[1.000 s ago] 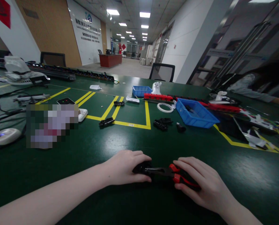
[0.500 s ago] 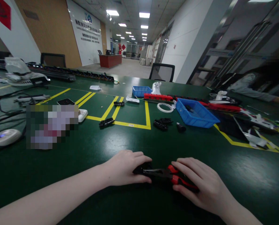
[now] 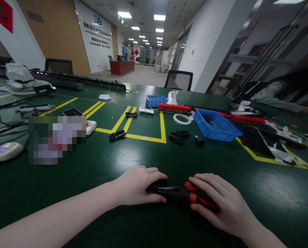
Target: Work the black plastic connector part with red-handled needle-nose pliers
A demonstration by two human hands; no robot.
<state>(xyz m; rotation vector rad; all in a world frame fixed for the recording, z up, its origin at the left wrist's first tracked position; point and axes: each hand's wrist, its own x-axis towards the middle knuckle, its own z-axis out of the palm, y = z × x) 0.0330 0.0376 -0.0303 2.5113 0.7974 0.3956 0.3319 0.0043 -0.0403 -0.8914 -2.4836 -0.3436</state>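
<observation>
Near the front centre of the green table [image 3: 97,220], my left hand [image 3: 141,186] grips a small black part [image 3: 154,187] between thumb and fingers. My right hand [image 3: 218,199] is wrapped round the red and black handles of long-nose pliers [image 3: 192,193]. The pliers point left, and their metal jaws meet the black part at my left fingertips. Whether the jaws are closed on the part cannot be made out. Further back lie black parts [image 3: 177,137], a short black cylinder [image 3: 199,140] and another black part [image 3: 117,135].
A blue bin [image 3: 216,125] stands at the right, with a smaller blue tray [image 3: 156,100] behind. A white ring [image 3: 182,119] and a long red strip [image 3: 174,107] lie nearby. Cables and a white device [image 3: 5,151] are at the left. A person's sleeve [image 3: 275,96] shows at the far right.
</observation>
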